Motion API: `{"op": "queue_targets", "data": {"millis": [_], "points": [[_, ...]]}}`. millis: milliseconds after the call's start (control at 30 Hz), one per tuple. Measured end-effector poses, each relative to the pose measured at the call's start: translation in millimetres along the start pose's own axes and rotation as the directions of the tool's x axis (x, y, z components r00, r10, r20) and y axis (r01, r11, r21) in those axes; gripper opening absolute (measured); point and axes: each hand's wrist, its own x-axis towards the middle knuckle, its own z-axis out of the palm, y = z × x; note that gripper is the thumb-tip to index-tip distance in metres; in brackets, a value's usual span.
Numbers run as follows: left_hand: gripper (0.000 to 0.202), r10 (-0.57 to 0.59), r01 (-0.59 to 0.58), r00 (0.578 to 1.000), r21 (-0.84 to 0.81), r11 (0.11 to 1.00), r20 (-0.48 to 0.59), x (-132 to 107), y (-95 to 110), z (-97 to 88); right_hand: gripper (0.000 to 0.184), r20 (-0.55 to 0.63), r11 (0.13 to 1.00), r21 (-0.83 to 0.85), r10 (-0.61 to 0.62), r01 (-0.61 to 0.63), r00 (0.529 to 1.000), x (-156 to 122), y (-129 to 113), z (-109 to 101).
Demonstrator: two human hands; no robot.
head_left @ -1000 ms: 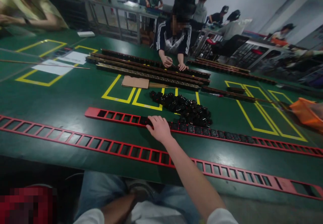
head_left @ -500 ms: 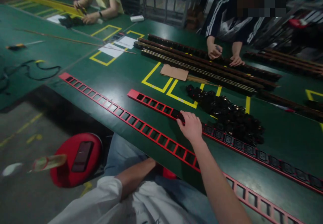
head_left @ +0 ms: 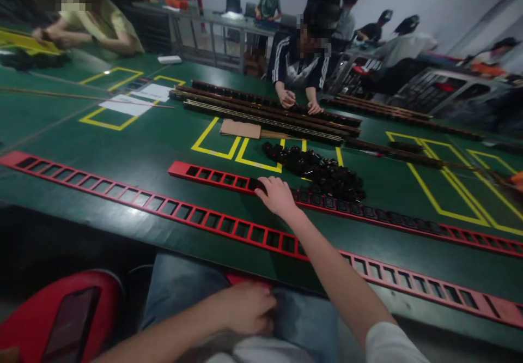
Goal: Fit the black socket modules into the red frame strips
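Note:
My right hand (head_left: 278, 195) is over the shorter-looking red slotted strip (head_left: 212, 176), its thumb and fingers closed around a black socket module (head_left: 255, 184) in one of the openings. To the left of the hand several openings are bare; to the right a row of black sockets (head_left: 342, 205) fills the strip. Part of the strip lies hidden under my hand. Nearer to me runs a second red slotted strip (head_left: 153, 202) with see-through openings. My left hand (head_left: 253, 307) is above my lap with its fingers curled in; whatever they may hold is hidden.
Beyond the strip lies a heap of black sockets (head_left: 318, 169). Behind it are a cardboard piece (head_left: 240, 128) and long dark strips (head_left: 265, 113), where a co-worker's hands (head_left: 300, 102) rest. A red stool (head_left: 102, 297) with a phone (head_left: 71, 325) stands at lower left.
The view has tilted up and swung right, bringing more of the room in. My left hand has come into view above my lap. My right hand stays at the same part of the strip.

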Motion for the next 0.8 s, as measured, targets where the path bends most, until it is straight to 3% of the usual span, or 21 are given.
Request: {"op": "queue_targets", "data": {"millis": [67,100,167,200,267,300,333,367,433,533,800], "points": [[0.028,0.248,-0.232,0.966,-0.17,0.958,0.078,-18.9,12.6,-24.8,0.04,0.01,1.0,0.002,0.003,-0.003,1.0,4.1,-1.9,-2.3],[0.025,0.312,-0.3,0.95,-0.215,0.929,0.023,-26.6,14.1,-41.7,0.038,0.014,1.0,0.009,0.001,-0.001,1.0,5.7,-2.6,-2.6],[0.021,0.213,-0.243,0.943,-0.094,0.965,-0.256,-32.3,4.2,-80.8,0.036,0.009,0.999,0.032,-0.005,0.005,1.0,7.4,-2.9,-1.0],[0.019,0.124,-0.137,0.879,0.005,0.991,-0.461,-29.4,-7.2,-100.6,0.036,-0.004,0.999,0.044,-0.013,0.013,1.0,7.4,-2.6,0.7],[0.02,0.043,0.127,0.654,0.166,0.978,-0.755,-14.4,-39.3,-135.0,0.035,-0.042,0.998,0.06,-0.032,0.034,0.999,6.3,-1.2,4.9],[0.023,0.023,0.247,0.577,0.202,0.948,-0.816,-4.3,-57.1,-148.2,0.034,-0.062,0.997,0.062,-0.039,0.043,0.997,5.4,-0.4,6.8],[0.028,0.016,0.326,0.553,0.234,0.916,-0.833,6.0,-74.3,-158.0,0.033,-0.079,0.997,0.063,-0.043,0.048,0.996,4.4,0.5,8.3],[0.031,0.017,0.361,0.565,0.265,0.894,-0.825,15.4,-89.6,-164.8,0.031,-0.091,0.997,0.065,-0.045,0.051,0.995,3.6,1.4,9.3],[0.033,-0.003,0.379,0.632,0.306,0.873,-0.775,28.9,-112.3,-170.5,0.03,-0.105,0.996,0.074,-0.041,0.049,0.994,2.6,2.9,10.1],[0.037,-0.061,0.381,0.677,0.279,0.882,-0.733,33.8,-129.0,-169.7,0.031,-0.106,0.994,0.098,-0.036,0.046,0.994,3.3,4.3,9.7],[0.034,-0.125,0.359,0.676,0.177,0.917,-0.726,30.4,-140.7,-176.0,0.032,-0.074,0.992,0.123,-0.008,0.017,0.997,6.0,4.2,8.0]]}}
